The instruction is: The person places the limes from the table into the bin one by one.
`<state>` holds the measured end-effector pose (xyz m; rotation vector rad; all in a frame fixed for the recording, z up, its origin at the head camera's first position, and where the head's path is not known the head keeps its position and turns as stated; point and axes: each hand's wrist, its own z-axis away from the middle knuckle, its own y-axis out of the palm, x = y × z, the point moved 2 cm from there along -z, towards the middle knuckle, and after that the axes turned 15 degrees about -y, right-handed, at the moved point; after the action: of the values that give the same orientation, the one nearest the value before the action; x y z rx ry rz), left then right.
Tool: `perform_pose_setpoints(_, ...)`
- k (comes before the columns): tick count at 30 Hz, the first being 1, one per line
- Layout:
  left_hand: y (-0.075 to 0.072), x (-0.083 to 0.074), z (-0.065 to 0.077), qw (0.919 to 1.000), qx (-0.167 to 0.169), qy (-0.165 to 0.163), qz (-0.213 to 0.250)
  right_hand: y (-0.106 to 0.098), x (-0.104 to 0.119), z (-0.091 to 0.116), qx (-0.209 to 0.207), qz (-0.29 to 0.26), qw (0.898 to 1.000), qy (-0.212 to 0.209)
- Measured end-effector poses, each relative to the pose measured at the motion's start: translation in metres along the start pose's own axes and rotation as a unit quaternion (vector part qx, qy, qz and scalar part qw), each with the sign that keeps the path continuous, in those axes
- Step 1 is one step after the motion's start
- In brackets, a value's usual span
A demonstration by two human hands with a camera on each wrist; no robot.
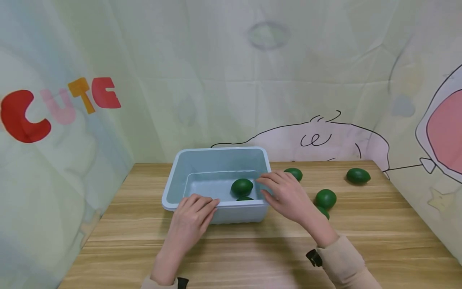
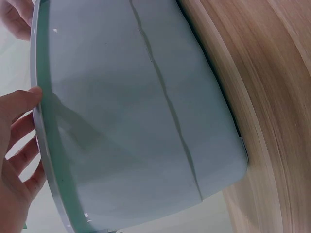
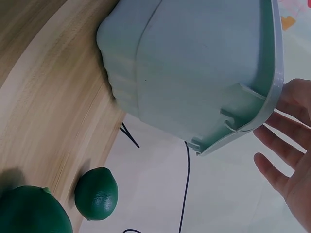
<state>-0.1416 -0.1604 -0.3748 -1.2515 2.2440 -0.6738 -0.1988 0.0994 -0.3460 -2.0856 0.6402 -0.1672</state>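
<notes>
A pale blue plastic bin [image 1: 236,214] stands on the table, with a dark green lime [image 1: 242,187] inside and a second lime mostly hidden behind its front wall. My left hand [image 1: 189,218] holds the front rim, fingers over the edge and thumb [image 2: 35,93] on the outer side. Above the bin's right side, my right hand [image 1: 285,194] reaches over the rim with loosely bent, spread fingers and nothing held. In the right wrist view those fingers [image 3: 286,131] show beyond the rim [image 3: 276,92], near the corner.
Several more limes lie on the wooden table [image 1: 238,257] right of the bin: one lime [image 1: 295,174] behind my right hand, another [image 1: 325,198] beside my wrist, and one [image 1: 358,176] toward the far right corner. A printed curtain [image 1: 202,92] hangs behind the table.
</notes>
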Motion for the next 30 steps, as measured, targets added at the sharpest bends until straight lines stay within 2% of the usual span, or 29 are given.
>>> perform_pose_setpoints(18, 0.001, 0.001, 0.0, 1.0, 0.004, -0.003, 0.002, 0.001, -0.004, 0.014, -0.012, 0.001, 1.0, 0.012)
perform_pose_setpoints(30, 0.0, 0.001, 0.0, 1.0, 0.005, -0.002, 0.001, -0.003, -0.004, 0.023, -0.003, 0.004, 0.999, 0.042)
